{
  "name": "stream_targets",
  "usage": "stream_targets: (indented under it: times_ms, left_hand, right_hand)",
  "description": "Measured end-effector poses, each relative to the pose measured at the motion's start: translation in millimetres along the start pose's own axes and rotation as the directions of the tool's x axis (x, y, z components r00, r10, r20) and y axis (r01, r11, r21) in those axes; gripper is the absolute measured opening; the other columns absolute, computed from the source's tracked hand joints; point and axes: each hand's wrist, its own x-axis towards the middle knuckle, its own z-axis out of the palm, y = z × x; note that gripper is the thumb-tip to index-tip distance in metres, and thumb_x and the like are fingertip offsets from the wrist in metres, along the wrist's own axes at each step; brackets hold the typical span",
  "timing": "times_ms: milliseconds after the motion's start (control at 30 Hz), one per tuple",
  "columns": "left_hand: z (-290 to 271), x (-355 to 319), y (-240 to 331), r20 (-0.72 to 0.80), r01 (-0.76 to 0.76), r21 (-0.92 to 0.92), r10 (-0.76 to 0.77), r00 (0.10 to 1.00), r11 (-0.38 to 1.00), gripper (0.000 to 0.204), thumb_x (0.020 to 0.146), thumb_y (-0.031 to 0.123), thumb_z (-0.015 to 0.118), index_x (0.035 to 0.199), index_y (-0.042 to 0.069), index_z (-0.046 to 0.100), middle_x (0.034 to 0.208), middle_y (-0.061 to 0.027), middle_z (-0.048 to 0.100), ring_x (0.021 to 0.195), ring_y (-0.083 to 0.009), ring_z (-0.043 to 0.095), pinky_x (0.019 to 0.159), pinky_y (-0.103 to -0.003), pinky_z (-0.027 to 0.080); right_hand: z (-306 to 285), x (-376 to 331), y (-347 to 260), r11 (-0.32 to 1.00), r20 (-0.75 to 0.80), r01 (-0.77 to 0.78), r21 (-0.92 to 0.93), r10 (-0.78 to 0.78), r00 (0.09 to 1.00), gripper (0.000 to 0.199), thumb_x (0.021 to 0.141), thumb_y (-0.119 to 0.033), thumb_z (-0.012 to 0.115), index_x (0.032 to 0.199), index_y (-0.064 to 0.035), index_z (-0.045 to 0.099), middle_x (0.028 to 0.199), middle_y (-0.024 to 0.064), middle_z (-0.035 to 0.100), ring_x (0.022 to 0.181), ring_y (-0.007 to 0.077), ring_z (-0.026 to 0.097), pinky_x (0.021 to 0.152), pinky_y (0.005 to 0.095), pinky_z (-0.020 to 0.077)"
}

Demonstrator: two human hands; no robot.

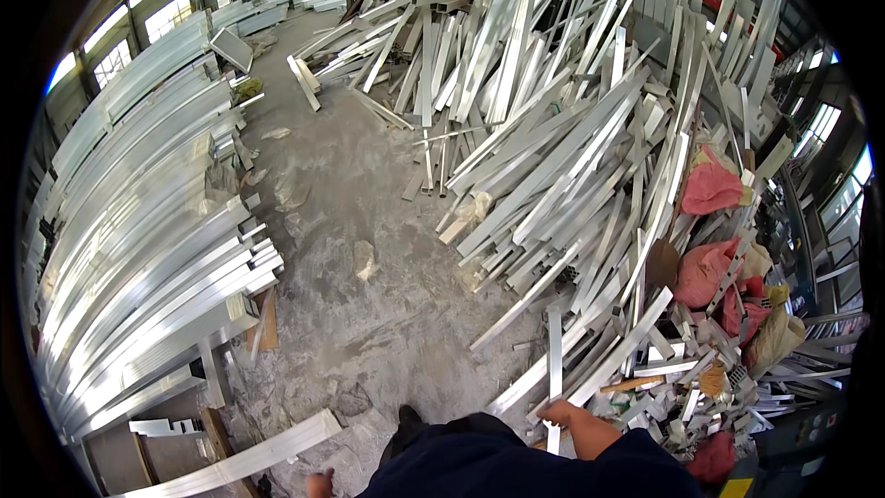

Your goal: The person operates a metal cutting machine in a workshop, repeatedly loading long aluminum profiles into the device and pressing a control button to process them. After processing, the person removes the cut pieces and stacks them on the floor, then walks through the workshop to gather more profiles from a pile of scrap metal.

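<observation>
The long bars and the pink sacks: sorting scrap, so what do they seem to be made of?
The bar in the right hand looks like bare, silvery aluminium: a bright sheen, no paint. The pink sacks look like woven plastic or cloth: they sag and crease.

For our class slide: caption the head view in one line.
Right hand grips an upright aluminium bar beside the scrap heap.

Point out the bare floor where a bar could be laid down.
Bare concrete floor runs between the stacked bars on the left and the loose scrap heap on the right. The heap crowds around the right hand gripping a bar.
</observation>
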Motion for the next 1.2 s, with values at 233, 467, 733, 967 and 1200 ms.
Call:
stream_targets:
  times_ms: [233, 467, 733, 967, 1200]
  left_hand:
    - [-166.6, 109.1, 189.6, -0.212, -0.234, -0.401, 0.159, 0.964, 0.886, 0.043, 0.082, 0.029, 0.077, 0.101, -0.008, 0.068, 0.073, -0.0153, 0.069, 0.055, -0.0212, 0.064, 0.052, -0.036, 0.053]
    - [-220.6, 218.2, 301.9, -0.056, -0.205, -0.311, 0.197, 0.979, 0.928, 0.035, 0.085, 0.023, 0.076, 0.104, -0.005, 0.068, 0.071, -0.0133, 0.067, 0.054, -0.0212, 0.065, 0.053, -0.036, 0.053]
    - [-271.0, 284.6, 387.1, 0.219, 0.054, -0.206, -0.007, 0.976, 0.977, 0.033, 0.088, 0.027, 0.073, 0.104, -0.002, 0.071, 0.078, -0.0131, 0.07, 0.065, -0.0216, 0.067, 0.062, -0.038, 0.055]
    - [-341.6, 396.6, 468.8, 0.231, 0.029, -0.241, 0.029, 0.972, 0.97, 0.036, 0.084, 0.031, 0.077, 0.102, 0.0, 0.073, 0.08, -0.0125, 0.07, 0.069, -0.0232, 0.066, 0.065, -0.042, 0.054]
    - [-493.7, 588.7, 507.7, 0.239, -0.148, -0.006, 0.145, 0.96, 0.989, 0.039, 0.08, 0.033, 0.081, 0.098, 0.0, 0.074, 0.08, -0.0127, 0.07, 0.067, -0.0245, 0.065, 0.066, -0.045, 0.053]
  right_hand:
    - [-43.5, 26.5, -117.5, 0.993, -0.16, 0.07, -0.098, -0.085, 0.984, 0.047, 0.082, -0.048, 0.069, 0.077, -0.0012, 0.077, 0.077, 0.0124, 0.074, 0.074, 0.0247, 0.072, 0.07, 0.0374, 0.0579]
    - [-83.8, 146.3, -236.6, 0.962, 0.073, -0.093, 0.258, 0.077, 0.994, 0.063, 0.08, -0.03, 0.076, 0.131, 0.002, 0.057, 0.103, 0.0165, 0.071, 0.091, 0.0269, 0.071, 0.074, 0.0418, 0.06]
    - [-198.5, 262.1, -394.4, 0.976, -0.009, 0.001, 0.219, 0.001, 1.0, 0.047, 0.084, -0.039, 0.069, 0.102, 0.0047, 0.071, 0.091, 0.0146, 0.073, 0.076, 0.0269, 0.072, 0.066, 0.0404, 0.0581]
    - [-305.1, 313.6, -576.5, 0.86, -0.353, 0.213, 0.463, -0.042, 0.935, 0.037, 0.085, -0.026, 0.07, 0.109, 0.0023, 0.069, 0.09, 0.011, 0.071, 0.07, 0.0215, 0.068, 0.061, 0.0355, 0.0548]
    - [-258.2, 283.5, -697.5, 0.893, -0.317, 0.071, 0.445, 0.083, 0.945, 0.03, 0.086, -0.028, 0.071, 0.103, -0.0035, 0.074, 0.086, 0.0087, 0.073, 0.07, 0.0214, 0.069, 0.059, 0.0365, 0.0537]
